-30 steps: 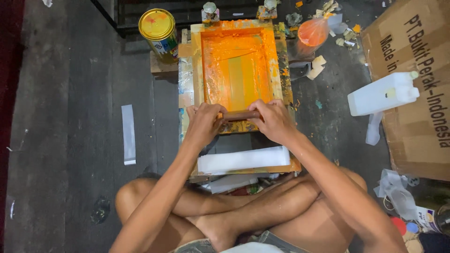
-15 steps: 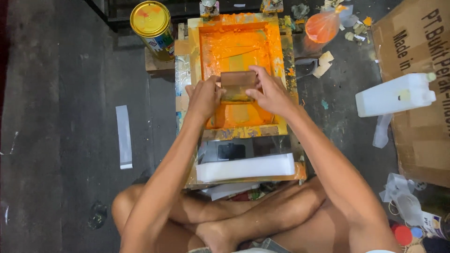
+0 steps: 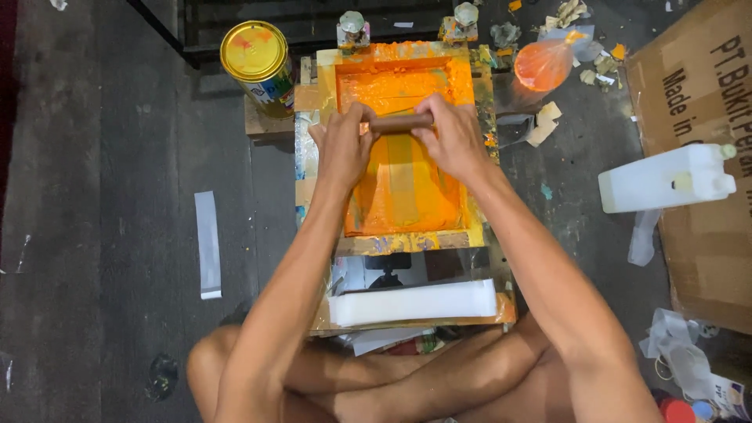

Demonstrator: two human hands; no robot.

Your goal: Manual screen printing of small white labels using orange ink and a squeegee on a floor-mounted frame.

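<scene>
- While the person sits cross-legged on the dark floor, both hands are stretched forward over an orange-coated printing screen frame (image 3: 403, 149) and clasp one wooden squeegee handle (image 3: 399, 122) between them.
- Left hand (image 3: 343, 149) is curled around the left end of the handle, fingers wrapped over the top, knuckles facing up.
- Right hand (image 3: 454, 137) grips the right end the same way; the bare brown middle of the handle shows in the gap between the two hands.
- That handle lies crosswise in the far half of the frame, just past the fingertips, with thick orange ink (image 3: 392, 82) banked up beyond it and a smoother, thinner orange film on the mesh under the wrists.
- Beyond the hands, at the far edge of the frame, stand two metal hinge clamps (image 3: 352, 27).
- Farther off, to the left of the left hand, stands a paint can (image 3: 254, 59) with a yellow lid.
- Off past the right hand sits a clear plastic bag of orange ink (image 3: 542, 66), and well out to the right a white plastic jerrycan (image 3: 666, 178) lies on its side against a cardboard box (image 3: 705, 117).
- Nearer the body, below the forearms, a white rectangular strip (image 3: 413, 301) rests on the printing board.
- Well to the left of the left forearm a white strip of paper (image 3: 208, 244) lies alone on the floor.
</scene>
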